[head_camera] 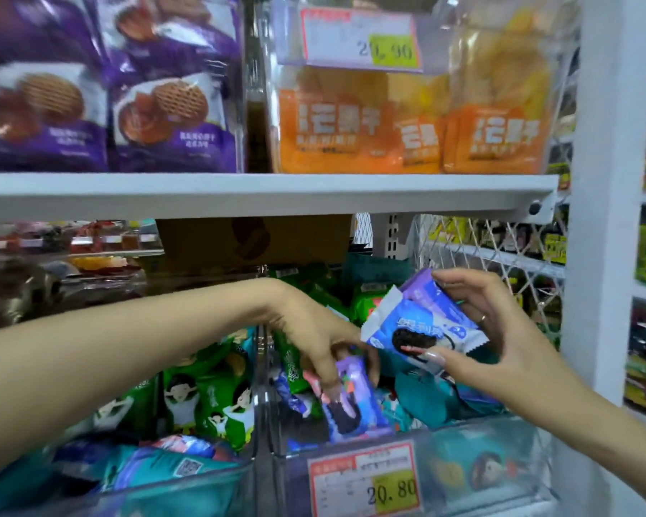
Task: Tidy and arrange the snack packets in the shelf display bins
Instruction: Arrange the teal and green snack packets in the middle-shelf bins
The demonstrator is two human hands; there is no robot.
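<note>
My right grip [500, 330] holds a tilted blue-and-white foil cookie packet [418, 326]; my left grip [314, 330] pinches a purple foil packet [355, 389] inside the clear plastic bin [463, 464].

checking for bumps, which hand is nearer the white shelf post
Right. The right hand is just left of the post; the left hand is farther left, gripping a purple packet.

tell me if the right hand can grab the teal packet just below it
Probably not yet. The teal packet lies on top of the pile just under the right hand, so the way is free, but that hand is full: it grips blue packets and would need to set them down first.
</note>
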